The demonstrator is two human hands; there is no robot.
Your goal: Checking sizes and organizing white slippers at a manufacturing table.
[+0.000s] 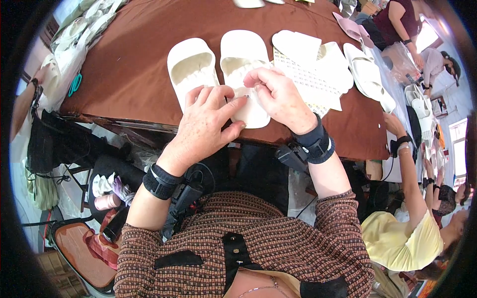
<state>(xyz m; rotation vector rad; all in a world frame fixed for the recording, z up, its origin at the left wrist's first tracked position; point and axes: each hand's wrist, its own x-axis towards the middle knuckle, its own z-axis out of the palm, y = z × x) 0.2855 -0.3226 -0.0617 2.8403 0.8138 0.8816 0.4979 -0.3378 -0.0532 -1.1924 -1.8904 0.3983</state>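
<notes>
Two white slide slippers lie side by side on the brown-covered table, toes away from me. My left hand (209, 116) rests over the heel ends, open. Its index fingertip touches a small printed label (247, 97) on the insole of the right-hand slipper (244, 44); its thumb lies at that heel's edge. Part of the left-hand slipper (191, 55) is hidden beneath my left hand. My right hand (280, 97) is above the same insole, fingers curled toward the thumb; anything pinched there is too small to make out. Sheets of printed stickers (303, 77) lie beside it.
More white slippers (365, 74) and pink slippers (348, 26) lie along the table's right side. Teal scissors (75, 84) are at the left edge. A co-worker in a yellow top (402, 241) reaches in at right. A chair (82, 253) stands at lower left.
</notes>
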